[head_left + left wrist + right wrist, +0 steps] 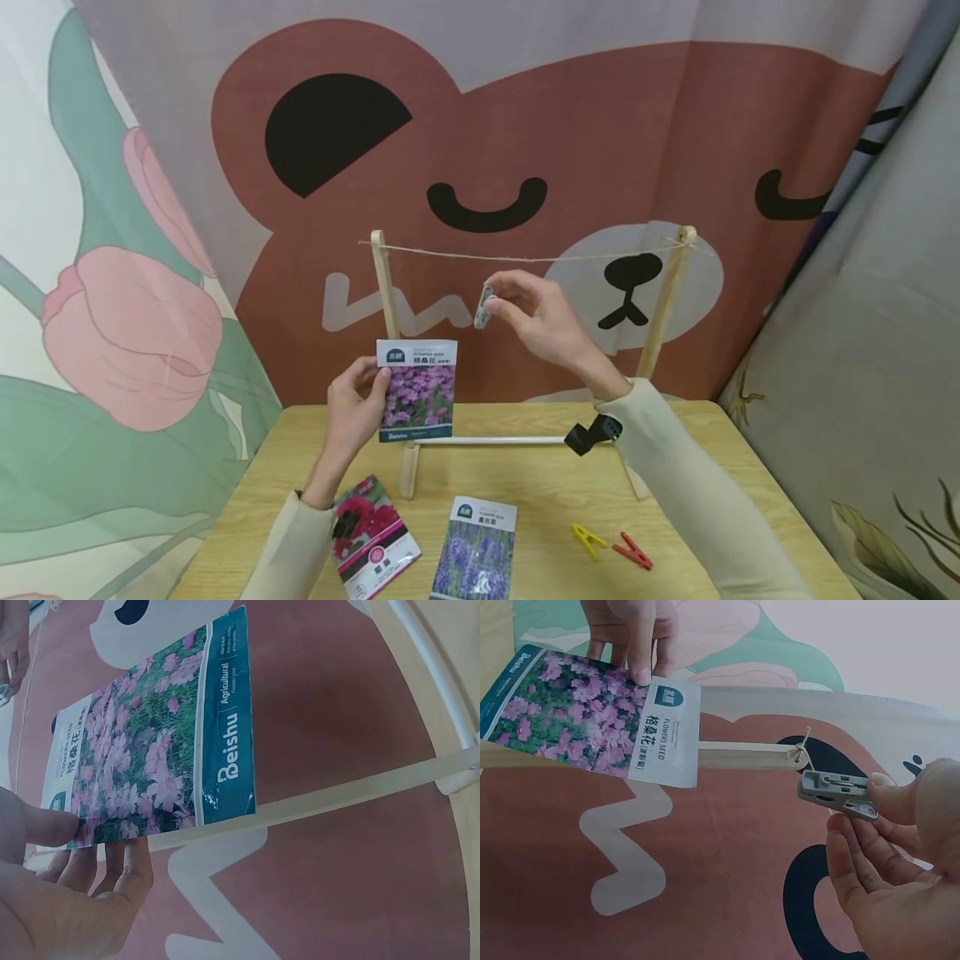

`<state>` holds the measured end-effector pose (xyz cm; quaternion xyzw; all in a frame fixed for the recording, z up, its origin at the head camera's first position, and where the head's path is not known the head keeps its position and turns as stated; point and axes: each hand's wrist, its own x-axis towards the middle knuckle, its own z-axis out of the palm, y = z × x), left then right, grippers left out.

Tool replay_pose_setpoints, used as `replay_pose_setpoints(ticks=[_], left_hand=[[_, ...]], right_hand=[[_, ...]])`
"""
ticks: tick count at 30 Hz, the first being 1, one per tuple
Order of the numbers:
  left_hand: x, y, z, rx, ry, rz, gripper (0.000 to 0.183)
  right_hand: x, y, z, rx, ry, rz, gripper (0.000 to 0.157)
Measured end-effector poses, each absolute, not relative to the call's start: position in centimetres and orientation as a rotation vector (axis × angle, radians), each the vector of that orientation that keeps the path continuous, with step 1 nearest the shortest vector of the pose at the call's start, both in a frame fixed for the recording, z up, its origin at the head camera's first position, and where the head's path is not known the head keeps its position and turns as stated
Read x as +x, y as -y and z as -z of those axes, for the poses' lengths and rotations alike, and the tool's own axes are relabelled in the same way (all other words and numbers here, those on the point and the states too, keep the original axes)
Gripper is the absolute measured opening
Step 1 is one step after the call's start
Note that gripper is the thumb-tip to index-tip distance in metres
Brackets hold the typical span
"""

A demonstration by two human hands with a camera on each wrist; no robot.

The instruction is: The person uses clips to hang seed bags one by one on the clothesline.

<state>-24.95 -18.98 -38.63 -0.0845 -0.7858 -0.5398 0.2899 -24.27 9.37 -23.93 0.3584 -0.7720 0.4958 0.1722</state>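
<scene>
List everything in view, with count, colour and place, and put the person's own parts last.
Pink-flower packet: one, white, teal and pink, in left hand
Red-flower packet: one, red, white and black, on table
Lavender packet: one, white and purple, on table
Grey clip: one, grey, in right hand
Yellow clip: one, yellow, on table
Red clip: one, red, beside yellow clip
Posts: two, pale wood, standing
String: one, pale, between post tops
Rod: one, white, low between posts
Table: one, light wood, below
Bear backdrop: one, brown and grey, behind
Tulip cloth: one, pink and green, left
Plant-print cloth: one, greyish, right
Sleeves: two, pale, on arms
Left hand: one, bare, holding packet
Right hand: one, bare, holding clip
</scene>
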Motion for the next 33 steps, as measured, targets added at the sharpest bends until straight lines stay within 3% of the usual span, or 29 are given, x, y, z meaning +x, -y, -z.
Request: replay_pose_setpoints(ticks=[25, 33], left_hand=[[-27.6, 17.1, 36.8, -0.289, 2.024, 1.412, 0.014], [-25.6, 15.7, 33.5, -0.295, 1.985, 1.423, 0.015]], right_hand=[[-25.7, -8.5, 21.3, 0.982, 2.121, -1.297, 0.013], [-29.4, -8.4, 22.2, 0.995, 2.122, -1.282, 0.010]])
